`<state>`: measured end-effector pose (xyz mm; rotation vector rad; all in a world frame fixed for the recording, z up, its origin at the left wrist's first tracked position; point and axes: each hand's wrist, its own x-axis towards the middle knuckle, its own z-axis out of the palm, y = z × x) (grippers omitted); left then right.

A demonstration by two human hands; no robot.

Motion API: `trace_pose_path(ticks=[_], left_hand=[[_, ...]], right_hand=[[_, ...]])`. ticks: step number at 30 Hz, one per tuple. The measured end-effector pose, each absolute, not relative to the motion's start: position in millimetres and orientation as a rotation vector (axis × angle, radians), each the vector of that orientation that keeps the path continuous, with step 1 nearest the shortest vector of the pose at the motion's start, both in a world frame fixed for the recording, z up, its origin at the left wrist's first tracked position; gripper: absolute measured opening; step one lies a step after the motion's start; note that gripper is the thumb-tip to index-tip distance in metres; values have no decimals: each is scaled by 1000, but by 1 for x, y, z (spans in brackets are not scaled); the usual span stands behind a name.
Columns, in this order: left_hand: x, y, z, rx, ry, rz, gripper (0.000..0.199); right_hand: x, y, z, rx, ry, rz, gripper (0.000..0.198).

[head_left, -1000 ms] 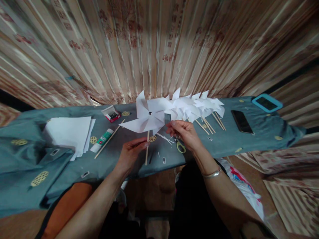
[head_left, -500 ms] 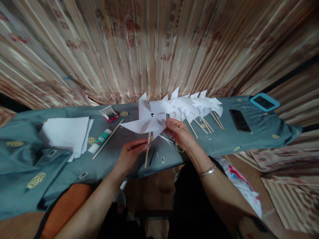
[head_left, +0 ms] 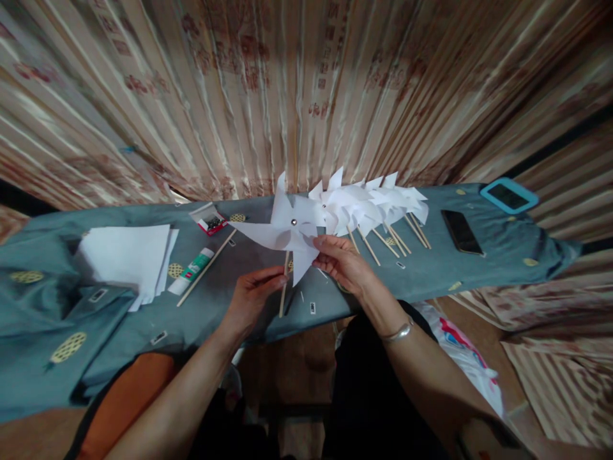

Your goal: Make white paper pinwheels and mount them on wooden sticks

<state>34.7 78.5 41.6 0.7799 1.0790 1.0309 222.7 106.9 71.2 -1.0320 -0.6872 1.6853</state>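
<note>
- The left hand [head_left: 256, 291] has its fingers [head_left: 268, 275] closed on the thin wooden stick [head_left: 282, 300] of a white paper pinwheel [head_left: 282, 235], thumb and forefinger meeting around it below the blades.
- The right hand [head_left: 345, 263] is at the pinwheel's right side, its thumb and forefinger pinched together on the paper; its other fingers are curled, and whether they touch the paper I cannot tell.
- The pinwheel is held up between the 2 hands, in front of the middle of the worktop [head_left: 416, 284], with a shiny round pin head [head_left: 294, 222] at its centre. Its stick points down, slightly tilted.
- Just behind the right hand, a row of white pinwheels [head_left: 357, 201] lies overlapping on the worktop, sticks toward the person.
- Left of the left hand are 1 loose stick [head_left: 205, 267], a green and white glue stick [head_left: 194, 269] just beside it, and an open red box [head_left: 214, 223] of small shiny pieces.
- Farther left lies a stack of white paper [head_left: 127, 255].
- To the right are a black phone [head_left: 461, 231] and a blue-framed device [head_left: 510, 195].
- A patterned curtain [head_left: 287, 96] hangs behind the worktop.
</note>
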Motion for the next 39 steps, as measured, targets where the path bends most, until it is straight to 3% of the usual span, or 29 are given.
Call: trace_pose_path(ticks=[12,22,39], left_hand=[[36,79,36,816,1009,1070,29],[36,82,43,710,1055,1089,30],[36,77,48,671,1067,969,30]], right_hand=[[203,97,64,-967,-710,1863,37],[212,93,71,-1104,-1030,1660,41],[216,107,74,-1006,-668,1519,33]])
